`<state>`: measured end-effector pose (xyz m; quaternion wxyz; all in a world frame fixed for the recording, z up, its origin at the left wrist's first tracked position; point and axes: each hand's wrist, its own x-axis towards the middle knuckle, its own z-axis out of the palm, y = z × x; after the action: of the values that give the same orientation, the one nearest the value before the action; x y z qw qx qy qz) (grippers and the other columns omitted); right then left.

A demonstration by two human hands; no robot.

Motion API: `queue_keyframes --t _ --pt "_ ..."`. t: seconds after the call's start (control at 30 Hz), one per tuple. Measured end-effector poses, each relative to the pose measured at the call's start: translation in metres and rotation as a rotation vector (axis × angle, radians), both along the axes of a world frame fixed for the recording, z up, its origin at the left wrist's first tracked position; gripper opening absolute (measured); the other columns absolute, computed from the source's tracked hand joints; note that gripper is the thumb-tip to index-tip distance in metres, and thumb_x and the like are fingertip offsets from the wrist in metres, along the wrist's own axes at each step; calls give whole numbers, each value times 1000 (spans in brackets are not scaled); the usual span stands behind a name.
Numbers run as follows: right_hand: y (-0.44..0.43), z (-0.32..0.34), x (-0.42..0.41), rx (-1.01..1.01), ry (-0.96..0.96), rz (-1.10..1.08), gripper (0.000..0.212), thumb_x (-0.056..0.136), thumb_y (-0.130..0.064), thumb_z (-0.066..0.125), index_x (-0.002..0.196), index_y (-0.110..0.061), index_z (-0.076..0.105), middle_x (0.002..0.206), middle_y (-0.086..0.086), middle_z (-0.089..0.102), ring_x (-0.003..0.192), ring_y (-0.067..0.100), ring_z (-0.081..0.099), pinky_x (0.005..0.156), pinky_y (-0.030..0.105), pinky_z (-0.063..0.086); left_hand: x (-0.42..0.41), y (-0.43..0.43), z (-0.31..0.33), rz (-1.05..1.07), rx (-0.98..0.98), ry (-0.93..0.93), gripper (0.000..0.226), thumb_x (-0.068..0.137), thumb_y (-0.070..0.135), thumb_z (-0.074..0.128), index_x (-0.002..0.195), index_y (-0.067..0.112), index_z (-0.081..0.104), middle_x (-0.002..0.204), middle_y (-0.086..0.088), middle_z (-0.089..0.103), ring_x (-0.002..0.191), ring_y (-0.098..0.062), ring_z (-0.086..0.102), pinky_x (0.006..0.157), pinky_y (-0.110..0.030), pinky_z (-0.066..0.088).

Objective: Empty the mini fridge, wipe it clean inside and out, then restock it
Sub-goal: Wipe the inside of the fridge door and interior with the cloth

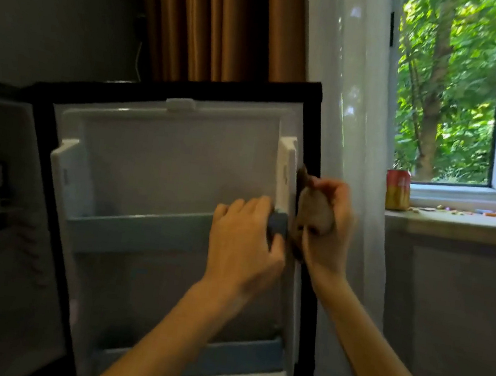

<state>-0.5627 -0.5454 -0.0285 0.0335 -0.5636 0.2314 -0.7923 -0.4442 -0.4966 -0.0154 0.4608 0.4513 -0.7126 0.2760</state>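
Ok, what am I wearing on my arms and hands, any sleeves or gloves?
Nothing visible. Both forearms are bare to the frame's edge, no sleeve or cuff. The left hand and right hand are ungloved; no watch, bracelet or ring shows, though the picture is blurred.

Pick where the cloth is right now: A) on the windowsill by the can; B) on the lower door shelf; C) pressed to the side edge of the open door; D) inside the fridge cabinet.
C: the right hand grips the cloth against the outer edge of the open door, while the left hand holds the door shelf rail.
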Motion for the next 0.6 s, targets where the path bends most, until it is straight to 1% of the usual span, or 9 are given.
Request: queue_keyframes --t 0.07,0.1,0.17,0.2,0.27,0.3,0.4,0.5,0.6 --pt "13 -48 3 109 -67 38 11 92 -8 61 100 -16 56 87 -14 62 85 -7 60 72 8 47 -1 8 1 23 63 -11 18 70 25 44 84 16 51 72 3 48 72 -21 44 70 -30 20" --pt "20 -73 7 183 -117 85 7 94 -16 59 99 -21 59 87 -12 64 85 -2 62 72 12 49 -1 12 1 19 91 -9 21 71 25 42 87 16 52 74 3 49 74 -21 44 72 -30 21" --pt "34 -110 17 325 -255 178 9 94 -33 54 95 -37 62 89 -12 68 83 5 65 68 17 51 0 17 2 17 136 -8 22 71 24 39 89 17 51 75 3 51 76 -20 44 75 -30 24" --pt "36 -121 22 390 -324 198 9 94 -37 55 91 -42 62 90 -13 68 82 6 65 67 19 51 1 19 3 16 155 -11 21 71 23 39 88 17 50 75 2 51 76 -20 43 76 -31 24" --pt "38 -125 26 450 -413 220 13 95 -34 58 86 -42 63 88 -10 69 80 8 65 66 25 51 1 21 4 23 174 -19 12 74 21 42 85 18 46 74 2 50 75 -20 41 75 -31 23" --pt "38 -122 25 448 -418 228 14 96 -31 58 86 -40 63 88 -8 69 80 10 65 65 27 51 1 21 5 25 186 -22 8 76 18 46 84 18 45 73 2 48 75 -20 40 74 -31 22" --pt "41 -123 18 442 -320 215 12 95 -28 60 86 -36 62 92 -8 70 85 12 66 70 30 54 1 29 9 22 228 -17 12 78 11 52 80 17 42 68 4 43 72 -20 38 74 -32 21" --pt "54 -152 19 524 -269 180 10 91 -30 61 86 -38 61 89 -9 70 85 16 67 72 35 55 3 40 10 15 250 -24 7 76 17 47 80 13 44 68 2 46 72 -22 40 76 -35 27" --pt "81 -200 18 677 -233 88 31 84 -5 65 88 -35 56 91 -8 66 86 20 65 72 29 52 4 48 12 10 268 -22 19 67 25 38 80 13 44 66 2 44 71 -24 41 75 -36 27"
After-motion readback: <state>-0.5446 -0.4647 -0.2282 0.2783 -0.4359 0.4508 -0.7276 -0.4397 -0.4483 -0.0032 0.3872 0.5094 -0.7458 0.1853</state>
